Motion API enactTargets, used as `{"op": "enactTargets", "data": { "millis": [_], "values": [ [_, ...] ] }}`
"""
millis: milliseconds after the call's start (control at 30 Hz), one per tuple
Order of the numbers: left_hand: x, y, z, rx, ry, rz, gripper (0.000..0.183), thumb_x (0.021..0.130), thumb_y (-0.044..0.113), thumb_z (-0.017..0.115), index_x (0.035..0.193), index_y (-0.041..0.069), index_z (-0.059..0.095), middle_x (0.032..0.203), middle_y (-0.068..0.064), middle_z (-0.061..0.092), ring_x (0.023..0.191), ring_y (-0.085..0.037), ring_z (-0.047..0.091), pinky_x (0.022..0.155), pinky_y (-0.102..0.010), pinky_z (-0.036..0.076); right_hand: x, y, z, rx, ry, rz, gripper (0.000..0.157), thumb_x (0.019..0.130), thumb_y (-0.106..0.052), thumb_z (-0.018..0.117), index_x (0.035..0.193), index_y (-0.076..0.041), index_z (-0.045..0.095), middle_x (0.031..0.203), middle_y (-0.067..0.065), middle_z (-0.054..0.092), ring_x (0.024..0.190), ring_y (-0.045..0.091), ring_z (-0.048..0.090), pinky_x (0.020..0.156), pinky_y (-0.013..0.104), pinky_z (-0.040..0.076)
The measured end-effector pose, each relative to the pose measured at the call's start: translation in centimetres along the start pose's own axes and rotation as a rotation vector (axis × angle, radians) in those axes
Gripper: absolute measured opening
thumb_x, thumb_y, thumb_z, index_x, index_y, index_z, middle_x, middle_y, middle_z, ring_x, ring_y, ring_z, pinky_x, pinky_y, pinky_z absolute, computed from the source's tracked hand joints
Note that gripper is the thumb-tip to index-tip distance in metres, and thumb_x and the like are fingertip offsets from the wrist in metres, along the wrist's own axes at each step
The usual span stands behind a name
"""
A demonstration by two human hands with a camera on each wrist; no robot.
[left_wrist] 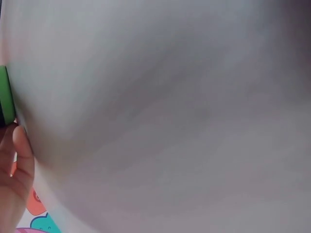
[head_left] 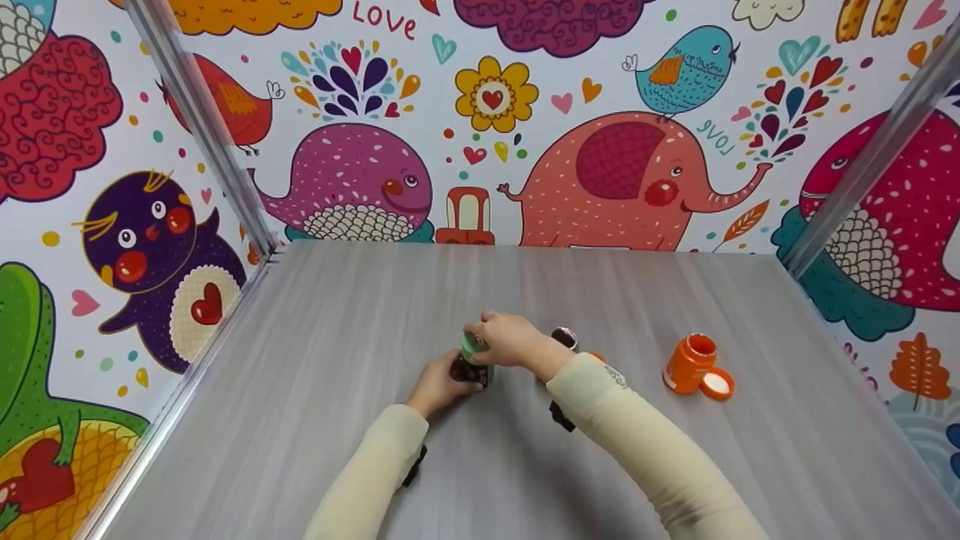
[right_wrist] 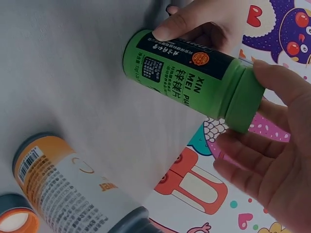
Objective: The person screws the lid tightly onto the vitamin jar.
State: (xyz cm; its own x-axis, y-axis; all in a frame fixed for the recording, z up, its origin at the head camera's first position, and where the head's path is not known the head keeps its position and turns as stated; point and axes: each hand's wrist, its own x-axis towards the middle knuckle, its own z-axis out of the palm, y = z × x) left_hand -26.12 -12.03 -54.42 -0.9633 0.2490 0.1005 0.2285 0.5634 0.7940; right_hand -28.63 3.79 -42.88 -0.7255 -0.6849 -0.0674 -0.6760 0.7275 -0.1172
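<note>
A green bottle [right_wrist: 189,73] with a black label panel stands on the table, tilted across the right wrist view. My left hand [head_left: 439,384] grips its lower part from the left, the thumb [right_wrist: 167,30] lying along the label. On top sits a green cap [right_wrist: 244,100], which my right hand [head_left: 512,343] holds between thumb and fingers. The cap is on the bottle's neck. At the left edge of the left wrist view only a green strip of the bottle [left_wrist: 6,97] and a few fingers [left_wrist: 23,150] show.
An orange-and-white bottle with a dark cap [head_left: 564,337] stands behind my right forearm, partly hidden. Farther right is an uncapped orange bottle [head_left: 684,367], its orange lid [head_left: 718,384] leaning beside it. Patterned walls with metal posts [head_left: 202,127] border the grey table [head_left: 337,315].
</note>
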Motion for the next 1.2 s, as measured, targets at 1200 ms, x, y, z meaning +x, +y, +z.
{"op": "enactTargets", "data": {
  "millis": [1200],
  "values": [
    [0.0, -0.1, 0.0, 0.011, -0.008, 0.009, 0.057, 0.075, 0.027, 0.075, 0.121, 0.001, 0.053, 0.115, -0.015, 0.061, 0.105, -0.029, 0.057, 0.090, -0.044, 0.044, -0.3, 0.5, -0.7, 0.144, -0.077, -0.064, 0.038, 0.086, -0.011, 0.062, 0.124, -0.009, 0.057, 0.108, 0.012, 0.057, 0.096, 0.021, 0.057, 0.083, 0.034, 0.049]
  ]
}}
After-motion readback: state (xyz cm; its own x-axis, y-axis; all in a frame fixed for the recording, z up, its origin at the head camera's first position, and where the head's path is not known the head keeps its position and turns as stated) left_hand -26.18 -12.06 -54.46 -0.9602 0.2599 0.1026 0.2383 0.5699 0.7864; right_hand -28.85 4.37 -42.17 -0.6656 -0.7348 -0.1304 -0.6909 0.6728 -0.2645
